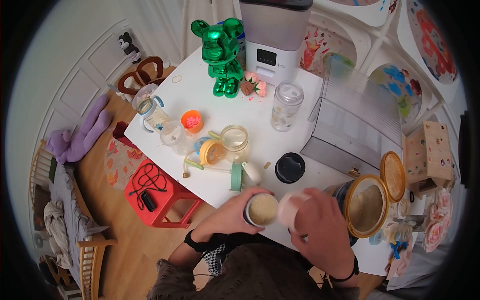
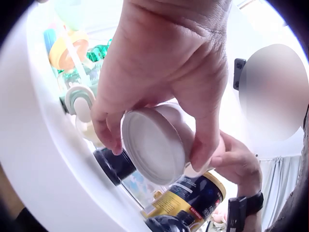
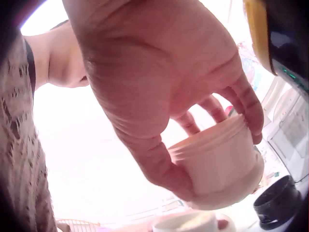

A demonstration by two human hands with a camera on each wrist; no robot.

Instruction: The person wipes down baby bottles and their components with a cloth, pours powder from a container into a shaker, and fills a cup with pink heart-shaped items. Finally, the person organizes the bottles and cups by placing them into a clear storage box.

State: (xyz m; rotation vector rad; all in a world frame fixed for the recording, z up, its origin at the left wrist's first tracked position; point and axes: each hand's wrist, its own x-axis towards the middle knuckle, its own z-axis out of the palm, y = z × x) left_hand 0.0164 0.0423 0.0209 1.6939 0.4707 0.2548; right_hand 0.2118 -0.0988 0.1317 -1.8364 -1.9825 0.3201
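In the head view my left hand (image 1: pixel 235 212) grips a small round cup (image 1: pixel 263 209) with pale yellow powder inside, held over the table's front edge. Just right of it, my right hand (image 1: pixel 325 230) pinches a pale pink cup (image 1: pixel 291 210) between thumb and fingers. The right wrist view shows this pink cup (image 3: pixel 219 162) tilted, above the powder cup (image 3: pixel 186 223). From the left wrist view, the left hand (image 2: pixel 164 72) curls round the cup with its white base (image 2: pixel 153 145) toward the camera. An open tin (image 1: pixel 367 205) of powder stands beside the right hand.
A black lid (image 1: pixel 290 168), a glass jar (image 1: pixel 235 142), a clear bottle (image 1: pixel 287 107) and an orange cup (image 1: pixel 192 121) stand on the white table (image 1: pixel 240 112). A green bear figure (image 1: pixel 222 55), a dispenser (image 1: pixel 272 45) and a clear-lidded box (image 1: pixel 350 120) are behind. A red stool (image 1: pixel 165 200) is left.
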